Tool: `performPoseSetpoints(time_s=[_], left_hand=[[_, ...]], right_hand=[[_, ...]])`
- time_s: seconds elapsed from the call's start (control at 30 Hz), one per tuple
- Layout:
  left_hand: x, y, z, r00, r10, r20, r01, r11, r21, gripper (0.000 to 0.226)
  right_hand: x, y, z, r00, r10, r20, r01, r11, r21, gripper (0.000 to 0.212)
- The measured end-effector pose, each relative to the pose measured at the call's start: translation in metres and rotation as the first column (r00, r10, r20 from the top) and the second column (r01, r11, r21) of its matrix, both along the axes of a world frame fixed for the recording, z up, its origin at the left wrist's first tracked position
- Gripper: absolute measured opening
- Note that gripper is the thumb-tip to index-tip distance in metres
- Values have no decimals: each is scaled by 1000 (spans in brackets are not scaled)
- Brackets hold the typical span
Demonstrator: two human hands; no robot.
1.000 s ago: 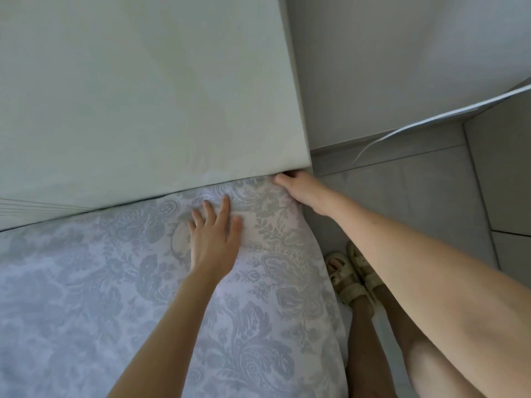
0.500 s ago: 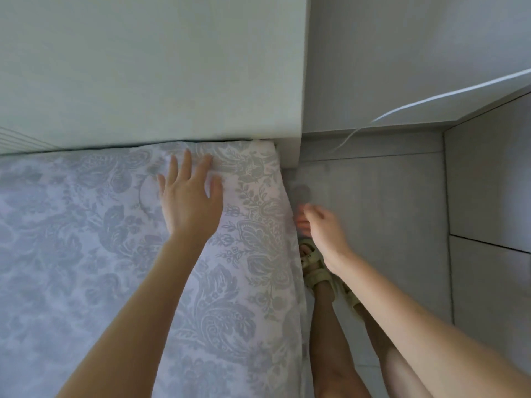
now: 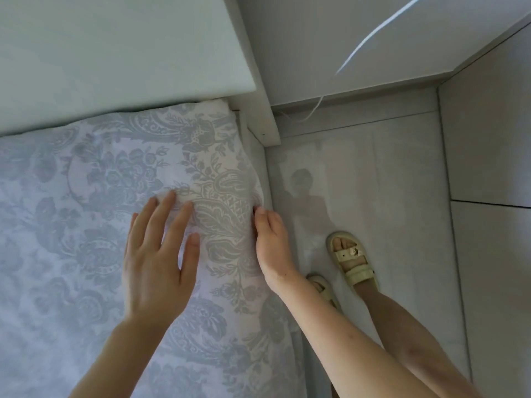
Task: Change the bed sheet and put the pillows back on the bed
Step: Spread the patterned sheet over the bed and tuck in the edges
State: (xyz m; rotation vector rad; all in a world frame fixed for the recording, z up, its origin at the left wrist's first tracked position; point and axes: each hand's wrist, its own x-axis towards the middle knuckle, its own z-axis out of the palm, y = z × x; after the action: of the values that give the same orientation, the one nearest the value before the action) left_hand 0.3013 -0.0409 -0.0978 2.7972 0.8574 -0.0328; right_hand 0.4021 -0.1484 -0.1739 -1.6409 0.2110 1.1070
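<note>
The floral bed sheet (image 3: 100, 173) covers the mattress corner below the pale headboard (image 3: 115, 53). Your left hand (image 3: 156, 262) presses flat on it, fingers spread; your right hand (image 3: 271, 239), fingers straight and together, touches its side edge (cream sandals (image 3: 352, 259) on the tiled floor (image 3: 373, 173)).

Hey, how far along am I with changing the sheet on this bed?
Done, it seems: the sheet covers the mattress up to the headboard, corner included. In hand: your left hand lies flat on it and your right hand is against its side edge, likely smoothing or tucking. Left: no pillows are in view, so those probably remain; the rest of the bed is out of frame.
</note>
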Motion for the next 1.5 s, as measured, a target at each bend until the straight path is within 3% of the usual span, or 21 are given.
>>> performPoseSetpoints(time_s=[0.13, 0.23, 0.37, 0.53, 0.7, 0.77, 0.93, 1.03, 1.13, 1.2, 1.27, 1.4, 1.5], left_hand=[[-3, 4, -4, 999, -36, 38, 35, 999, 27, 42], [-6, 2, -5, 996, -33, 84, 28, 998, 64, 43], [-8, 1, -4, 991, -34, 126, 22, 995, 92, 45], [-7, 5, -6, 993, -58, 98, 49, 995, 87, 44], [-4, 2, -9, 991, -20, 132, 11, 998, 66, 43], [1, -1, -19, 991, 13, 133, -18, 999, 36, 43], [6, -1, -44, 992, 74, 99, -70, 996, -50, 44], [4, -2, -43, 989, 97, 113, -88, 993, -76, 44], [6, -2, -36, 988, 126, 88, -114, 985, -131, 46], [6, -1, -30, 990, 134, 53, -123, 978, -168, 47], [4, -1, -28, 991, 135, 23, -128, 971, -204, 50], [5, -4, -25, 988, 157, 7, -152, 965, -213, 52], [6, -14, -17, 972, 223, 70, -205, 956, -211, 50]], right_hand=[[-3, 11, -7, 997, -32, -73, 32, 999, 9, 46], [6, 14, -5, 932, -127, -341, 168, 981, 95, 46], [17, 21, -4, 850, -25, -526, 141, 973, 182, 57], [20, 23, -2, 857, 20, -514, 66, 987, 148, 68], [27, 20, -8, 784, 69, -616, 117, 959, 256, 77], [33, 24, -12, 773, 114, -624, 84, 956, 279, 80], [49, 25, -24, 763, 153, -628, -62, 984, 164, 85], [57, 18, -19, 798, 155, -583, -124, 988, 93, 74], [65, 20, -2, 876, 363, -318, -401, 914, -60, 66], [70, 26, 8, 882, 449, -139, -470, 859, -206, 71], [73, 36, 15, 894, 433, -114, -448, 866, -222, 78], [71, 45, 12, 917, 341, -206, -375, 913, -160, 115], [58, 48, 20, 915, 222, -337, -244, 969, -25, 78]])
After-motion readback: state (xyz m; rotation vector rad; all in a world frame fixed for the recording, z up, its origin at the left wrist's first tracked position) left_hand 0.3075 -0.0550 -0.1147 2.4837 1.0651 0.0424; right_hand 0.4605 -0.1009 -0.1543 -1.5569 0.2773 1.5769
